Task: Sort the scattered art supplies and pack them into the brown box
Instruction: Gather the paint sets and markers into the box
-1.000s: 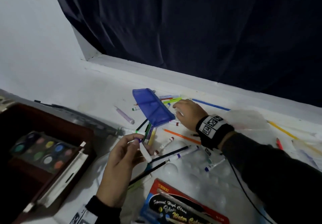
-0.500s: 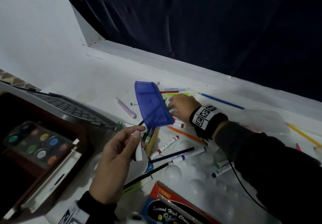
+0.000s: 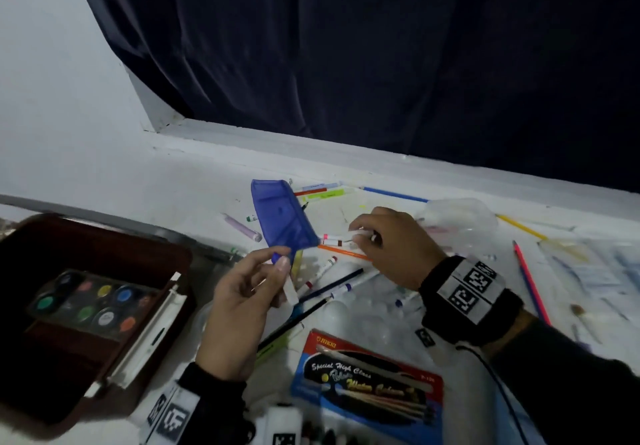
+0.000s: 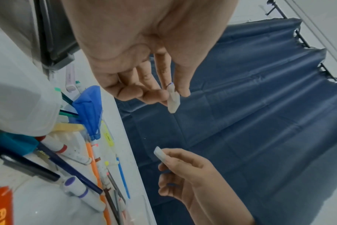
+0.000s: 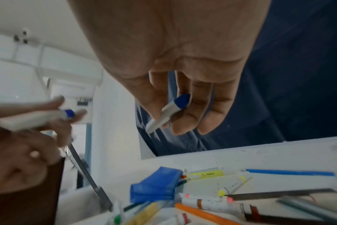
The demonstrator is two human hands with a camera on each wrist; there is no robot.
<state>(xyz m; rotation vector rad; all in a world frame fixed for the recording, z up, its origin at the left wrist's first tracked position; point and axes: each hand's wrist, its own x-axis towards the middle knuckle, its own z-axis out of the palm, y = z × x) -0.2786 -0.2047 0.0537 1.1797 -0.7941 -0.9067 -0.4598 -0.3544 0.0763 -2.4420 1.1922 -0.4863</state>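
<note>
Markers (image 3: 320, 269) are lying strewn mid-surface, light, stiff and apt to roll; we are pinching one in each of our hands, left (image 3: 239, 309) and right (image 3: 391, 243), by the barrel, beside the box (image 3: 104, 236).

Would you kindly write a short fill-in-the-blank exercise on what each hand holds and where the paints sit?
1. The left hand pinches a small white marker with a ____ band.
2. The right hand holds a white marker whose end is ____.
3. The round watercolour palette lies inside the ____ box.
4. The blue pouch lies on the white table between the box and the ____ hand.

Missing words: blue; blue; brown; right
</note>
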